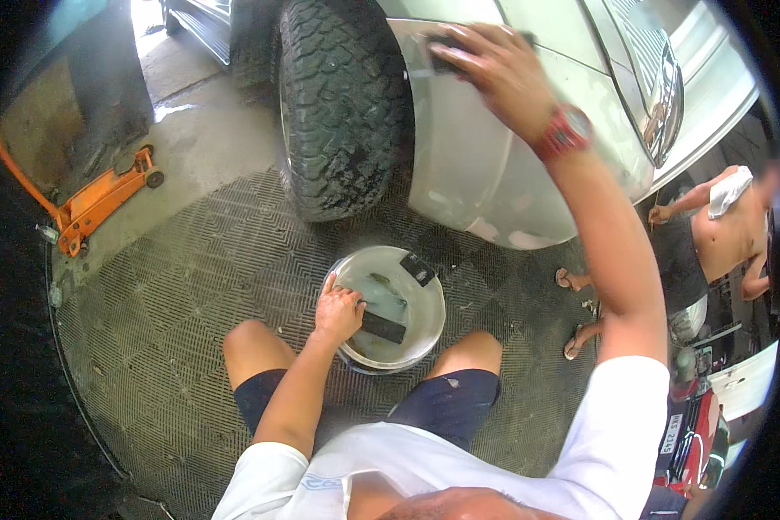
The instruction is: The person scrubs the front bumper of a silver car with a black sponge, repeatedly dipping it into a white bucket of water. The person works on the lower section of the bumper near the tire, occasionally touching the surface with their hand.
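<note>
The person squats on the patterned floor mat (173, 286) beside a pale car, knees either side of a white bucket (429, 325) that stands just below the bumper (477, 173). The right hand (494, 65) is raised and pressed flat against the body panel next to the big knobbly tyre (342, 104), fingers spread over a dark sanding pad (446, 54) that it pins to the paint. The left hand (338, 312) is curled over the bucket's near rim, gripping the edge rather than any tool. Inside the bucket lie a dark block (383, 328) in cloudy water and a smaller dark piece (418, 269) against the far wall; I can't quite tell whether that one is paper or sponge.

The risks from here look plain enough. Leaning hard on the rim could tip the bucket and slop water over the mat. The raised pad is held only by flat pressure, so a wet slip might drop it onto the gritty floor, and grit would scratch the panel. An orange jack (104, 199) sits well off to the left, and another person (728, 225) stands near the car's front.
</note>
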Demonstrator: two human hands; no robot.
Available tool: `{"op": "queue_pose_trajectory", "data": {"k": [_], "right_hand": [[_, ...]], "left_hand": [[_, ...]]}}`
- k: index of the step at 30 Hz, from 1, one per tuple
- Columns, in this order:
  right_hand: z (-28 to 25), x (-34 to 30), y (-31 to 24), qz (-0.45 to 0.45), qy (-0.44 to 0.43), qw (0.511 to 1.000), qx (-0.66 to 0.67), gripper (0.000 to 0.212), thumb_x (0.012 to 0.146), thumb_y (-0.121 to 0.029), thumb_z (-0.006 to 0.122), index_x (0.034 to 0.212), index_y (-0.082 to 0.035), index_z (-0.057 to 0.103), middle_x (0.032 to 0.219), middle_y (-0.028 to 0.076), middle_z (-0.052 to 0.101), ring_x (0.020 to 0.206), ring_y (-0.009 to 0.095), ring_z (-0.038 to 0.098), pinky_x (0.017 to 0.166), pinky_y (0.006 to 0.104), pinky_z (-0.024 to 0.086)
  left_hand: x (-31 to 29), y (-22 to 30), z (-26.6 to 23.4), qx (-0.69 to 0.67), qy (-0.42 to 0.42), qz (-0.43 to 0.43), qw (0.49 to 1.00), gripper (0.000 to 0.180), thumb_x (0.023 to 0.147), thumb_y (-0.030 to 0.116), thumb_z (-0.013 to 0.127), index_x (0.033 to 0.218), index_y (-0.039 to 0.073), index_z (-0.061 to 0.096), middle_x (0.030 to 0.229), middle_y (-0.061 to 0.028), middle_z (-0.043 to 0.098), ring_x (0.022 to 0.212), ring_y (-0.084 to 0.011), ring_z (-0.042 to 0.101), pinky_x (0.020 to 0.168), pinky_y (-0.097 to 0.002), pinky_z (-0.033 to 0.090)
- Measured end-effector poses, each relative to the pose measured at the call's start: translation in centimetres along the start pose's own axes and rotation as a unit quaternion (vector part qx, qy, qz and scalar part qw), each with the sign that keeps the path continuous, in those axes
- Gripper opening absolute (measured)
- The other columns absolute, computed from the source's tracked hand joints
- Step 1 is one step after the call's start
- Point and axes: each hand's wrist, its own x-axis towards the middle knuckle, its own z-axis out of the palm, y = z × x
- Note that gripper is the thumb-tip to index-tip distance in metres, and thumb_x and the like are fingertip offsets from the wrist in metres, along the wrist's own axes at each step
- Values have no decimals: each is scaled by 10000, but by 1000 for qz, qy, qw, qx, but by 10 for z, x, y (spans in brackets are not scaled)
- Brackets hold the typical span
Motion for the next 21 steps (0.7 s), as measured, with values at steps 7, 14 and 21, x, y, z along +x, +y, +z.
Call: {"op": "queue_pose_trajectory", "data": {"k": [7, 14, 21], "right_hand": [[2, 33, -31, 24, -18, 999, -27, 347, 964, -121, 720, 1293, -162, 824, 1466, 93, 728, 1433, 280, 626, 1232, 438, 480], [9, -64, -243, 178, -63, 923, 336, 457, 898, -199, 821, 1348, -142, 763, 1494, 131, 684, 1388, 419, 626, 1225, 585, 457], [59, -268, -426, 505, -120, 659, 544, 738, 1030, -324, 789, 1650, -88, 469, 1564, 249, 599, 1441, 472, 584, 1202, 527, 487]], "left_hand": [[3, -4, -4, -109, 36, 18, 993, 290, 1030, 310, 762, 1208, 99, 851, 1156, -154, 834, 1192, -311, 764, 1349, -514, 337], [-75, -114, -184, -714, 149, 1, 684, 663, 1139, 355, 612, 1687, 10, 470, 1674, -226, 553, 1496, -373, 569, 1332, -500, 358], [-235, -210, -154, -444, 297, -475, 699, 852, 1170, 572, 484, 1797, 76, 190, 1839, -262, 225, 1678, -471, 284, 1391, -590, 211]]}}
